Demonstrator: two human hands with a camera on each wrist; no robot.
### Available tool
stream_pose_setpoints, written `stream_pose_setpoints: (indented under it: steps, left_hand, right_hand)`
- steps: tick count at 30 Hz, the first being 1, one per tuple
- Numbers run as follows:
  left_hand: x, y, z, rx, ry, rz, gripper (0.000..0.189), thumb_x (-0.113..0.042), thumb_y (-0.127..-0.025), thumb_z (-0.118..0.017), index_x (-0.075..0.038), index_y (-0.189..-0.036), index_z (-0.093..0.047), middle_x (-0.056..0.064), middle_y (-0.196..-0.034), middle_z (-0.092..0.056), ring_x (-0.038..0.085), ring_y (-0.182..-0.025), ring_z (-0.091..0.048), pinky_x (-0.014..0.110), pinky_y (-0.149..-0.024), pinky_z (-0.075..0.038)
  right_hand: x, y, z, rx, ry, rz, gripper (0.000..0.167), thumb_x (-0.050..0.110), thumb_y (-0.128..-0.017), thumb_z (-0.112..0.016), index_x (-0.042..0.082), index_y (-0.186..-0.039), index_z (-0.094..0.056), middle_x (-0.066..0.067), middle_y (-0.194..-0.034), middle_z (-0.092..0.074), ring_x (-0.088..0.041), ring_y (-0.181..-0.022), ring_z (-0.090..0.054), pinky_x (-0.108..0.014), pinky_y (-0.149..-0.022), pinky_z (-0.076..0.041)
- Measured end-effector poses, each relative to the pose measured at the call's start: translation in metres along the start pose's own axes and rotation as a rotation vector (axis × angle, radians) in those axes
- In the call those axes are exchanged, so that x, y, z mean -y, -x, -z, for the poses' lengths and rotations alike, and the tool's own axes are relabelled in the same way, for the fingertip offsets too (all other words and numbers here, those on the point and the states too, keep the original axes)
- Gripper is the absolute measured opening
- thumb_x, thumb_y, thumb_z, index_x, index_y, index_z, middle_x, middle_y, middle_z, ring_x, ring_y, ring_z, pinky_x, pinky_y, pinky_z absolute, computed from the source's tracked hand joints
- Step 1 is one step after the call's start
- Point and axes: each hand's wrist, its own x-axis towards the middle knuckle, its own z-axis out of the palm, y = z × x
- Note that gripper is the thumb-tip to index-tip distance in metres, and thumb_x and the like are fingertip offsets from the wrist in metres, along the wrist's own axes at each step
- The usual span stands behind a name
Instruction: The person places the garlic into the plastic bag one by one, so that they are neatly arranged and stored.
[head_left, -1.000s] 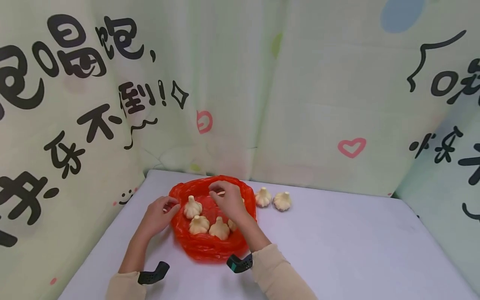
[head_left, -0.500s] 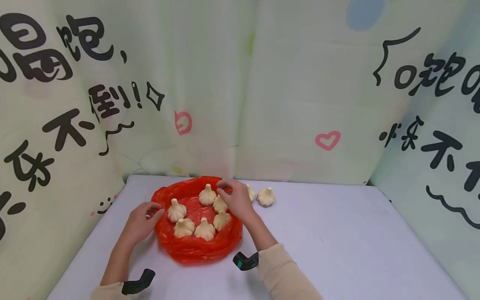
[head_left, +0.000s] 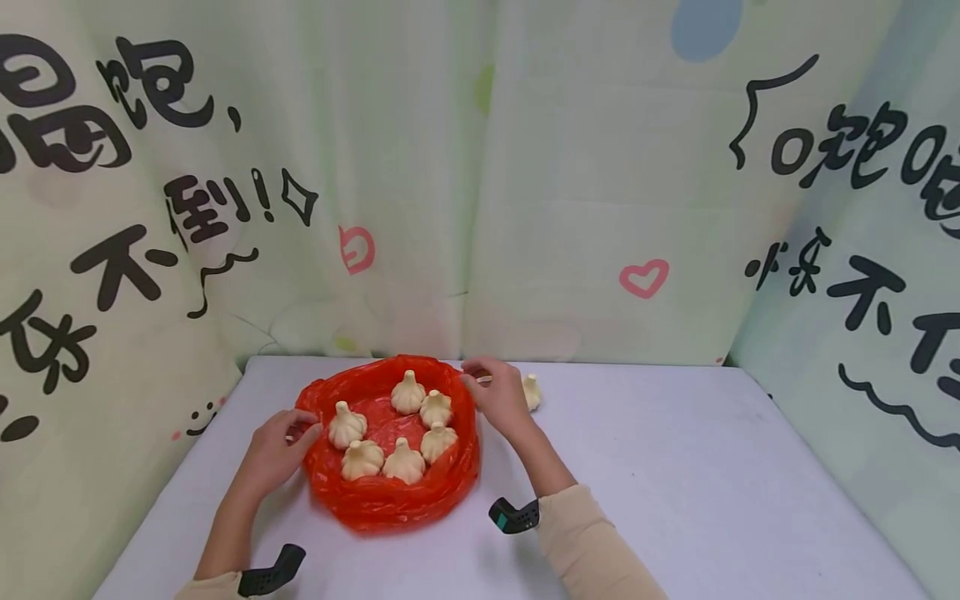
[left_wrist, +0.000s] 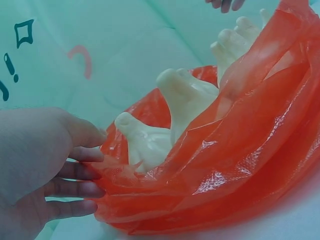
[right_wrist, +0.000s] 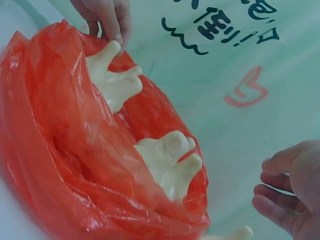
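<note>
A red plastic bag (head_left: pixel 393 504), its rim rolled down, stands on the table with several garlic bulbs (head_left: pixel 405 462) inside. My left hand (head_left: pixel 272 450) holds the bag's left rim; in the left wrist view the thumb and fingertips meet the red plastic. Just past the bag's right rim hovers my right hand (head_left: pixel 501 398), fingers loosely bent. The right wrist view shows the right hand (right_wrist: pixel 292 187) with nothing between thumb and fingers. Behind it, a garlic bulb (head_left: pixel 531 392) lies outside the bag, and another pale bit shows beneath the fingers.
The white table (head_left: pixel 660 492) stretches to the right of the bag. A printed curtain (head_left: pixel 570 208) with black characters and a pink heart closes off the back and both sides. Dark bands with camera mounts (head_left: pixel 514 515) sit at both wrists.
My right hand has moved from above the bag's inside to beyond its right rim, uncovering more garlic bulbs, including one at the back. The left hand stays at the rim. The head view has shifted.
</note>
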Motion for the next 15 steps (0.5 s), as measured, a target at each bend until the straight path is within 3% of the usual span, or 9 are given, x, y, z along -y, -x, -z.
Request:
stream_pose_setpoints:
  steps: [15]
  left_hand:
    - [0.001, -0.003, 0.0, -0.006, 0.002, 0.016, 0.032, -0.024, -0.095, -0.059, -0.003, -0.12, -0.057, 0.018, -0.115, -0.058, 0.029, -0.103, -0.055, 0.039, -0.081, -0.058]
  right_hand:
    - [-0.015, -0.002, 0.009, -0.068, 0.052, -0.028, 0.021, 0.01, -0.09, -0.067, 0.01, -0.111, -0.068, -0.008, -0.103, -0.069, -0.022, -0.096, -0.065, -0.034, -0.082, -0.059]
